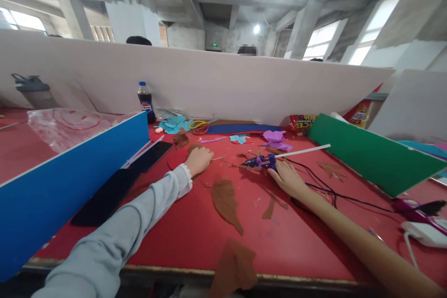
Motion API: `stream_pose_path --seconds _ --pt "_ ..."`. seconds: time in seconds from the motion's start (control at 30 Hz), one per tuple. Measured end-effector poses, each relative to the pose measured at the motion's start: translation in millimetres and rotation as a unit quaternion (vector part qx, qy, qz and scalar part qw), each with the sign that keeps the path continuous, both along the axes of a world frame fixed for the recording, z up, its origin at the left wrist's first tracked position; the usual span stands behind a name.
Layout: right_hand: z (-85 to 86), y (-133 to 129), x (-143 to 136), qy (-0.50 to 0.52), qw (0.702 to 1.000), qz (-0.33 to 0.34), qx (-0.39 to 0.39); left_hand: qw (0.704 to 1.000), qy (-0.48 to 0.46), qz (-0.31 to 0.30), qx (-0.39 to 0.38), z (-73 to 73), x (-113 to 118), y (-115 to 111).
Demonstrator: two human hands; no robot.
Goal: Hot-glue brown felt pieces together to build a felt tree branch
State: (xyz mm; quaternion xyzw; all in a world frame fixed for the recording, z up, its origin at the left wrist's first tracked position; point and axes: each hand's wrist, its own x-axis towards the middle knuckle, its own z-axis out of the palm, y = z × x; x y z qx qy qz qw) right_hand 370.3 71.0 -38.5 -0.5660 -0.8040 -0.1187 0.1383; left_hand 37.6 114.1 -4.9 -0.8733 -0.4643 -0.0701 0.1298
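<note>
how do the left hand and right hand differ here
The left hand extends from a lace-edged grey sleeve; the right hand extends from a bare forearm. The right hand is at the dark purple glue gun, while the left hand is by a small brown piece, its fingertips not clearly visible. Both reach forward over the red tabletop.

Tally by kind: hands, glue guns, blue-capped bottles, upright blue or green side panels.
Hands: 2 (left hand, right hand)
Glue gun: 1
Blue-capped bottle: 1
Side panels: 2 (blue panel, green panel)
Total: 6
</note>
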Motion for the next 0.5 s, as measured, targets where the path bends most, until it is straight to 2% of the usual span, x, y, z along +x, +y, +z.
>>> stream_pose_path --seconds 0.1,0.5 --pt "-0.9 -1 -1 0.012 1.0 -0.006 -0.002 1.0 0.002 -0.005 -0.001 -2.2 -1 0" --pt "2.2 -4 -6 0.024 0.999 -0.02 0.029 0.999 -0.039 -0.006 -0.004 3.8 -10 0"
